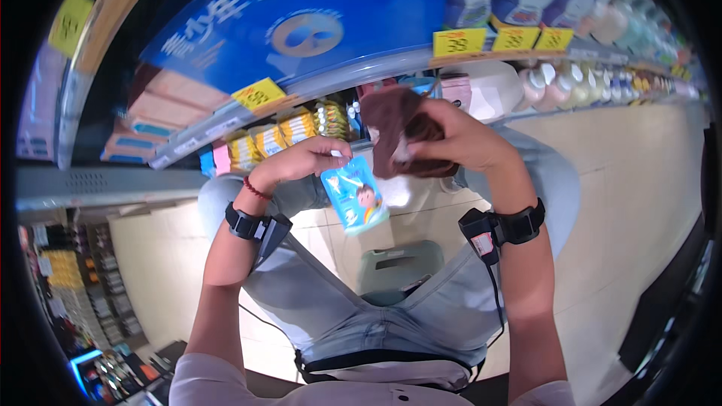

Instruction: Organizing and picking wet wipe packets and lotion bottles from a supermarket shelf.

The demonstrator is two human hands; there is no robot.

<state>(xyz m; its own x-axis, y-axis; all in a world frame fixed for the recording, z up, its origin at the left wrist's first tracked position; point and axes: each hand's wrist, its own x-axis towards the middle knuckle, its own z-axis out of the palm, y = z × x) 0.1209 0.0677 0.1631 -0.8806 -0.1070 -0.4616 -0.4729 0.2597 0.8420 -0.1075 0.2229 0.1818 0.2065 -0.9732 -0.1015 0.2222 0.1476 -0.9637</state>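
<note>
My left hand point(302, 159) pinches the top edge of a light blue packet point(356, 196), which hangs upright and bears a cartoon child and writing. To its right, my right hand point(459, 138) grips a bunched dark brown cloth point(397, 135), whose folds hide part of the fingers. Packet and cloth are close side by side; whether they touch I cannot tell. Both hands are in front of the lower shelf, above the floor between my knees. Behind my left hand stand yellow packets point(271, 138) in a row.
A store shelf edge point(361, 76) with yellow price tags point(258, 94) runs across the top, under a large blue panel point(361, 11). Pink and white bottles point(536, 87) line the lower shelf at right. A grey-green plastic stool point(401, 262) is beneath me, between my legs.
</note>
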